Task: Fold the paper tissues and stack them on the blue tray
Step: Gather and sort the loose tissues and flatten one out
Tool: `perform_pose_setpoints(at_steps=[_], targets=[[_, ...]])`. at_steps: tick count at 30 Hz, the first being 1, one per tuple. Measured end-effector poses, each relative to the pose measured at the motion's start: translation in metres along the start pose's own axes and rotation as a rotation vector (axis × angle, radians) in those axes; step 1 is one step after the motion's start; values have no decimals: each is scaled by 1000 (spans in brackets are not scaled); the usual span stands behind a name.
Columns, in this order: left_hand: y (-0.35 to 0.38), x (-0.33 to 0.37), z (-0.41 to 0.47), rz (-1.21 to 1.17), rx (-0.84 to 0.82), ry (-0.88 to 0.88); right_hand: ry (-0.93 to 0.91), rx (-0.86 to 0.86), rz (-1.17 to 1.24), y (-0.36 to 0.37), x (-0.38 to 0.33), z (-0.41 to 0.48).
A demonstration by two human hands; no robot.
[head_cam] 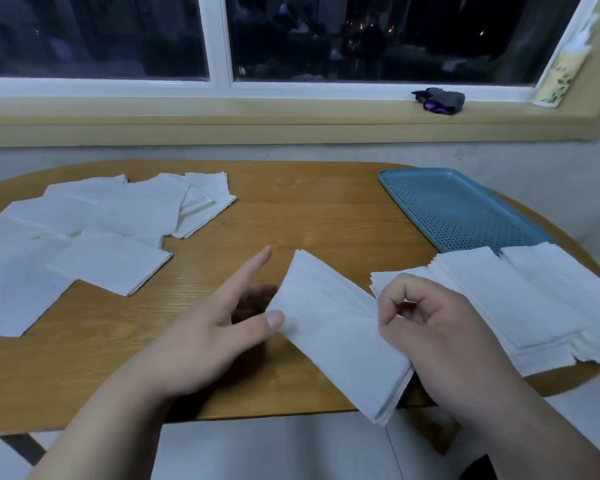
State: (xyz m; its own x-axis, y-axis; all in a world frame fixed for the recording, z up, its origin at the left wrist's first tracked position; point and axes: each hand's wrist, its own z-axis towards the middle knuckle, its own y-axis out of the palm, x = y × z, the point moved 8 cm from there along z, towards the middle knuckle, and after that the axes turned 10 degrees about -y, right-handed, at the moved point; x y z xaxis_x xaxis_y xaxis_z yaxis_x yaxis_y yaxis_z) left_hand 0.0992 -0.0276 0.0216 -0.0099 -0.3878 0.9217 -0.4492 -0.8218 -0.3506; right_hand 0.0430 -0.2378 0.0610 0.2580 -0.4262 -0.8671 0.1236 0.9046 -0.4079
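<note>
Left hand [219, 327]: thumb pinches folded tissue [333, 334] at 6 o'clock, forefinger straight.
Right hand [440, 330]: curled fingers pinch its opposite edge.
Blue tray [458, 206]: 2 o'clock, folded stack [534, 306] covering its near end.

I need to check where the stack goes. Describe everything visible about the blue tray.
The blue tray is a teal-blue rectangle with rounded corners, a low raised rim and a floor covered in rows of small holes or dots; it looks like plastic. It lies flat on the far right of the wooden table. White folded tissues cover its near end.
</note>
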Motion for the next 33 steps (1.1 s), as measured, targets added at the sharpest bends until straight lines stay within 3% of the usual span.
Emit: perform_pose_setpoints(at_steps=[4, 10, 14, 19, 23, 26, 29, 33], targets=[[32, 22, 2, -144, -81, 75, 35, 193, 152, -32, 11, -18], [86, 44, 9, -166, -159, 195, 47, 360, 281, -63, 26, -37], [94, 57, 10, -289, -11, 257, 28, 382, 305, -75, 27, -39], [103, 62, 18, -84, 169, 225, -37, 331, 258, -75, 30, -38], [105, 56, 21, -164, 200, 177, -159, 338, 149, -82, 23, -35], [113, 56, 18, -213, 31, 266, -372, 354, -27, -89, -1, -37], [128, 61, 6, -166, -217, 348, -441, 376, 5, -90, -8, -38], [122, 57, 8, -244, -205, 304, -339, 356, 207, -79, 7, -32]])
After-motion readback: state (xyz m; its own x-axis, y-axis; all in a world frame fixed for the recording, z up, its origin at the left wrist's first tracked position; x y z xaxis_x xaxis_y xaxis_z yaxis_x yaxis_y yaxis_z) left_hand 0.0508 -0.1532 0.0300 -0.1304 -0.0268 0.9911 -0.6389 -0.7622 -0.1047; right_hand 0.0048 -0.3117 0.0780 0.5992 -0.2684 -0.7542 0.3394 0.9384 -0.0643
